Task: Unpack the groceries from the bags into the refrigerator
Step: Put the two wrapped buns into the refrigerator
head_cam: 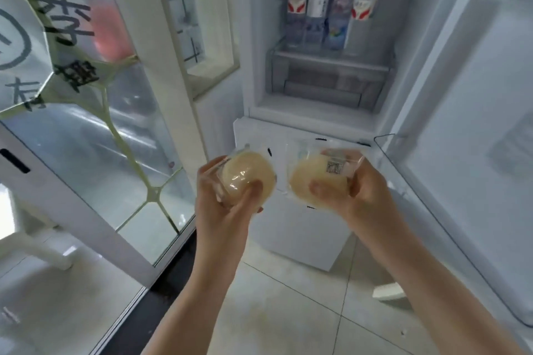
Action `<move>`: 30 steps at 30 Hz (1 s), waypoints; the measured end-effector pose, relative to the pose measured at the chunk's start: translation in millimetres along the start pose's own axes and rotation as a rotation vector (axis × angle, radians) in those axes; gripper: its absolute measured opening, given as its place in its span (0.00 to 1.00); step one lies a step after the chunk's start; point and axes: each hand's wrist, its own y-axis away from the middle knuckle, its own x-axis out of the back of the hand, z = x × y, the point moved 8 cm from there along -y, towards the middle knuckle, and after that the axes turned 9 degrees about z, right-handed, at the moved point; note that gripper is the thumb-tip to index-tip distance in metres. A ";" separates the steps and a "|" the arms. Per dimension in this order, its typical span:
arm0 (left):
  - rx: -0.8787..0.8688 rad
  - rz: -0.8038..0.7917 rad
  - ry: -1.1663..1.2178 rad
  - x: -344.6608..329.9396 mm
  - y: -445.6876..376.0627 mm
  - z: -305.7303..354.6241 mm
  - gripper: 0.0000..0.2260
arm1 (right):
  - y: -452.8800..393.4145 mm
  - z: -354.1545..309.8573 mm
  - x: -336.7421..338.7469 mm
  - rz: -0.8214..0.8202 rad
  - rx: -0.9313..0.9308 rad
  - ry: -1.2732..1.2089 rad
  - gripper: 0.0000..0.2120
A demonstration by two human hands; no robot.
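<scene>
Both forearms reach forward and up, wrists near each other. The left hand (227,190) and right hand (349,190) each have fingers curled, thumbs pressing forward, gripping.

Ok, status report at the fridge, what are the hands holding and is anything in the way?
Left hand grips one wrapped bun; right hand grips another. Fridge open. Bottles fill the upper shelf. Path ahead unblocked.

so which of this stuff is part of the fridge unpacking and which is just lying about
Job:
- wrapped bun in left hand
- wrapped bun in right hand
- open refrigerator

Just there:
- bottles on the shelf
- glass door with lettering
- white block on the floor
</scene>
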 end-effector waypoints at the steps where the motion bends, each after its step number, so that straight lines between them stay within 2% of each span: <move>1: -0.065 -0.024 -0.023 -13.8 -8.1 8.3 0.21 | -7.3 -6.9 7.2 0.025 0.035 0.028 0.20; 3: -0.141 -0.072 -0.018 -40.9 -24.1 20.1 0.20 | -20.4 -21.1 20.6 0.067 0.091 0.066 0.20; 11: -0.235 -0.294 0.071 -132.3 -74.3 47.7 0.22 | -59.2 -75.6 58.6 0.194 0.265 0.145 0.21; 16: -0.315 -0.430 0.102 -182.9 -98.3 73.6 0.24 | -71.5 -113.3 81.7 0.388 0.357 0.285 0.28; 19: -0.355 -0.509 0.136 -211.4 -110.4 92.0 0.21 | -77.2 -139.8 91.3 0.491 0.431 0.373 0.26; 24: -0.410 -0.676 0.204 -256.4 -121.8 133.0 0.21 | -86.2 -188.0 107.1 0.646 0.515 0.468 0.26; 30: -0.482 -0.777 0.246 -303.1 -126.2 177.6 0.18 | -95.1 -235.7 126.9 0.806 0.548 0.585 0.23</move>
